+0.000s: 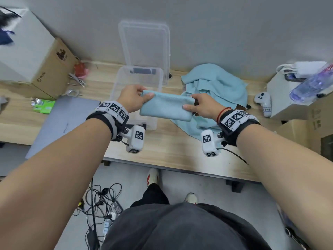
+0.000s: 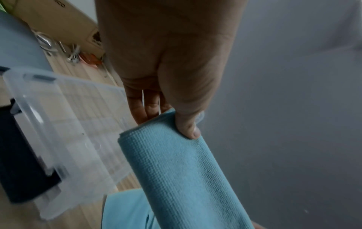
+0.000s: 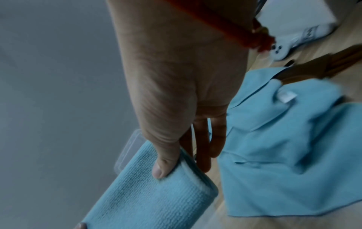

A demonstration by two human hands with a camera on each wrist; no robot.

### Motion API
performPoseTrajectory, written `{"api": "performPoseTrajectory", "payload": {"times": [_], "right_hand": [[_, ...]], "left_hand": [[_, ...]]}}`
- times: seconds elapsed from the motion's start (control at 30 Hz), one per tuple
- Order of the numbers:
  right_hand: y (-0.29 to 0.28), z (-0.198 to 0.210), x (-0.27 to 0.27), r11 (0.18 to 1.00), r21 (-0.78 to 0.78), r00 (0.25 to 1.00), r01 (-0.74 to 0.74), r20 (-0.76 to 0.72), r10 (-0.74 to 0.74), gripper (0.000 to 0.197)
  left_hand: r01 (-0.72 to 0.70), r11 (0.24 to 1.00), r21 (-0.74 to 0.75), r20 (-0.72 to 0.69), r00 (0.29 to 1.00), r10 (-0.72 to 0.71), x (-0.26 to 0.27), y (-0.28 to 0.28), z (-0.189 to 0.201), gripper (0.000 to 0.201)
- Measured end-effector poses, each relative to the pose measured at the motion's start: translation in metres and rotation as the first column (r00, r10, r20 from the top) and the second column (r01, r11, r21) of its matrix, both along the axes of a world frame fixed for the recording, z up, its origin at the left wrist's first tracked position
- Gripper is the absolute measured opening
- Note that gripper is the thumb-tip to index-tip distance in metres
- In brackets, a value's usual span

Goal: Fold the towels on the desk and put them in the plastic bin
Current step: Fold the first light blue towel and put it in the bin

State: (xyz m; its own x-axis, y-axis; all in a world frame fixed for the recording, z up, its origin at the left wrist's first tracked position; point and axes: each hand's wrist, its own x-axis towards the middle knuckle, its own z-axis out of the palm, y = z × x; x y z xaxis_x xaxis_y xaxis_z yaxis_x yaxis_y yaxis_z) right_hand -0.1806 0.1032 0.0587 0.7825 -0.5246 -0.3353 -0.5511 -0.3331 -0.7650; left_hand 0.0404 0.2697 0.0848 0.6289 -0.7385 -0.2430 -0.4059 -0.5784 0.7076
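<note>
A folded light-blue towel (image 1: 166,107) hangs in the air between both hands, partly over the right side of the clear plastic bin (image 1: 122,82). My left hand (image 1: 138,97) pinches its left end, thumb on top (image 2: 188,128) and fingers beneath. At the other end my right hand (image 1: 195,107) pinches it the same way, thumb (image 3: 162,167) pressed on the cloth (image 3: 149,198). The bin (image 2: 58,124) looks empty. A crumpled pile of light-blue towels (image 1: 216,87) lies on the wooden desk (image 1: 171,147) behind and under my right hand, also in the right wrist view (image 3: 284,155).
The bin's clear lid (image 1: 144,44) leans against the wall behind it. A cardboard box (image 1: 52,69), a green packet (image 1: 44,106) and a grey laptop (image 1: 61,120) lie left. At right sit a white controller (image 1: 263,101), a white box (image 1: 284,94) and a water bottle (image 1: 310,85).
</note>
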Motion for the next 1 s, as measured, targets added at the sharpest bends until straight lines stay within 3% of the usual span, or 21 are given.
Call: {"api": "performPoseTrajectory", "payload": {"times": [0.13,0.27,0.47,0.63,0.7,0.9,1.0], "right_hand": [[0.002,0.005,0.053,0.999,-0.033,0.999,-0.034,0.011,0.034,0.023],[0.004,0.001,0.113,0.998,-0.065,1.000,-0.025,-0.003,0.025,0.021],[-0.005,-0.019,0.192,0.948,-0.314,0.984,-0.042,-0.180,-0.016,0.016],[-0.011,-0.043,0.228,0.830,-0.531,0.944,-0.170,-0.329,-0.017,0.026],[-0.012,-0.051,0.237,0.756,-0.600,0.915,-0.262,-0.404,-0.004,0.028],[-0.014,-0.065,0.265,0.533,-0.635,0.755,-0.559,-0.656,0.011,0.026],[-0.016,-0.073,0.275,0.490,-0.618,0.711,-0.615,-0.703,0.006,0.026]], "left_hand": [[-0.008,0.999,0.036,0.028,1.000,0.007,0.048,0.006,-0.002,0.029],[0.019,0.998,0.064,0.108,0.994,-0.026,0.109,0.008,-0.004,0.029],[0.154,0.974,0.168,0.188,0.964,-0.185,0.189,-0.016,-0.023,0.021],[0.266,0.920,0.288,0.248,0.907,-0.340,0.226,-0.039,-0.058,0.016],[0.299,0.880,0.369,0.304,0.856,-0.418,0.232,-0.047,-0.071,0.014],[0.397,0.686,0.610,0.382,0.611,-0.693,0.241,-0.071,-0.100,0.018],[0.395,0.591,0.704,0.400,0.467,-0.789,0.240,-0.081,-0.105,0.015]]}}
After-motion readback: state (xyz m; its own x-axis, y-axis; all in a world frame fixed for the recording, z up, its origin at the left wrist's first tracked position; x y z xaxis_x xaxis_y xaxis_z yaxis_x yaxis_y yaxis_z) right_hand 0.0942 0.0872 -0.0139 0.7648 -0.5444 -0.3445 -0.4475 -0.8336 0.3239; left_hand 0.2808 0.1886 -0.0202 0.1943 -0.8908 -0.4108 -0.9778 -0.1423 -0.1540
